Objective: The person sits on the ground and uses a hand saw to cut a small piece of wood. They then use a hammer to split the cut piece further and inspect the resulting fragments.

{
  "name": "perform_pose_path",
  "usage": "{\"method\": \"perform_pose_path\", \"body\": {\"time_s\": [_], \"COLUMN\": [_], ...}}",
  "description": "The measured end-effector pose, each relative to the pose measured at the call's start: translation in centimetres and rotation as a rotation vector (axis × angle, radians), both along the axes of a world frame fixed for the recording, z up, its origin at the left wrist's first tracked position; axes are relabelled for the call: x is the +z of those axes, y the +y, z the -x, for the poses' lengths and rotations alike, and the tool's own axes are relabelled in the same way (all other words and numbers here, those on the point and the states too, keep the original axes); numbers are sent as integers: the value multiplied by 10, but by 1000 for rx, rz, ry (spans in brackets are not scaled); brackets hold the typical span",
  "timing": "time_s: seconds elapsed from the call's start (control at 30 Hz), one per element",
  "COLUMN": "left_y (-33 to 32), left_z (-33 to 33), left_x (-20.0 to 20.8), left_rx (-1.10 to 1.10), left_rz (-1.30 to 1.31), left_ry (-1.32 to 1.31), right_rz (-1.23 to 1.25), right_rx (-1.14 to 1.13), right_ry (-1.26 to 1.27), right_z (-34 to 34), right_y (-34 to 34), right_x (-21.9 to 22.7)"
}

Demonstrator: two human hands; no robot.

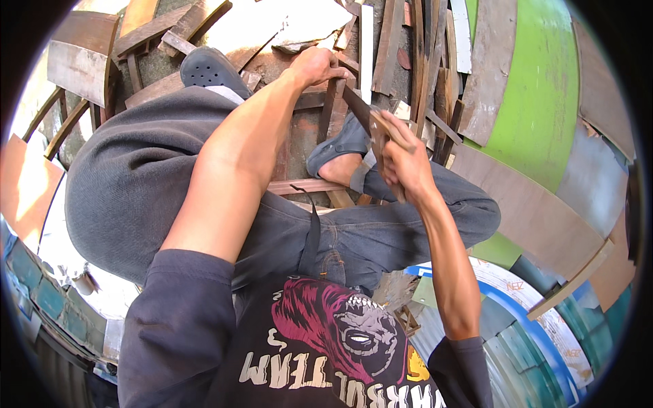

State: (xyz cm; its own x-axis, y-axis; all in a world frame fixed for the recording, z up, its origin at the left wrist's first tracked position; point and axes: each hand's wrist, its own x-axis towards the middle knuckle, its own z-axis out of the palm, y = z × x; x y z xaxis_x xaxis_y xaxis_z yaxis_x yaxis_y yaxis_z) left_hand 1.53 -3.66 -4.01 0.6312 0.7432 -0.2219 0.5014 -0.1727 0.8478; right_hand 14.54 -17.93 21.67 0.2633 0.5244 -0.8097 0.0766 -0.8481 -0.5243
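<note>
My right hand (pixel 408 166) is wrapped round the wooden handle of a handsaw (pixel 356 109), slightly smeared by motion. The saw's dark blade slants up and left to the upper end of a narrow brown wood strip (pixel 332 109). There my left hand (pixel 314 66) grips the strip, its fingers close beside the blade tip. How deep the teeth sit in the wood cannot be made out. Below the strip is my dark clog (pixel 343 146), near the blade; the other clog (pixel 212 70) rests farther left.
Loose wood offcuts (pixel 153 30) lie at the upper left. Long thin strips (pixel 391 47) and a white strip (pixel 366 51) are at the upper right. Beyond them lie a green panel (pixel 537 88) and brown boards (pixel 530 194). A pale stone-like slab (pixel 306 27) sits ahead of my left hand.
</note>
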Motion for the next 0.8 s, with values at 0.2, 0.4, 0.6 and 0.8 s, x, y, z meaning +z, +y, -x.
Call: {"method": "perform_pose_path", "body": {"time_s": [0.2,0.4,0.6,0.8], "left_y": [13,14,16,17], "left_z": [3,5,-1,12], "left_x": [3,-3,11,-1], "left_rx": [34,32,-11,7], "left_rz": [-36,11,5,-4], "left_ry": [29,41,29,33], "right_rz": [-38,-37,-32,-83], "right_rx": [79,71,171,133], "right_ry": [-34,-26,-105,-61], "right_z": [-3,-6,-11,-2], "right_y": [-29,-26,-20,-51], "right_x": [34,12,0,42]}}
